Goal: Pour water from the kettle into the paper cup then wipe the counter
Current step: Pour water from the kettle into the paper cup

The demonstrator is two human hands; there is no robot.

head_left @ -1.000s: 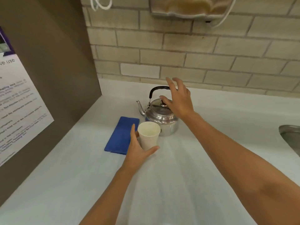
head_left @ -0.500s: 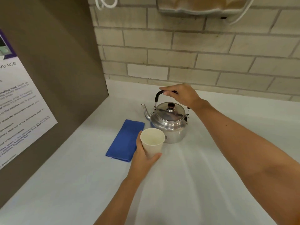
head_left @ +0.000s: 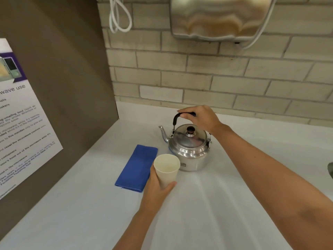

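- Head view: right hand is now wrapped around the black handle of the kettle. A second ago it was only reaching in over the lid, fingers loose, so the grip has been made since.
- Kettle sits upright on the surface, near the back wall, spout pointing left. Looks not lifted yet; can't be sure.
- Left hand holds the paper cup from the left and below, just in front of the kettle. Cup is upright, looks empty, same hold as before.
- Blue cloth lies folded and flat, just left of the cup, untouched.
- Read: both grips set, pour step is ready to start. Next needs lift, then tilt the spout over the cup mouth.
- Risk: cup is light, spout is narrow, a fast tilt could splash. Wipe comes later.
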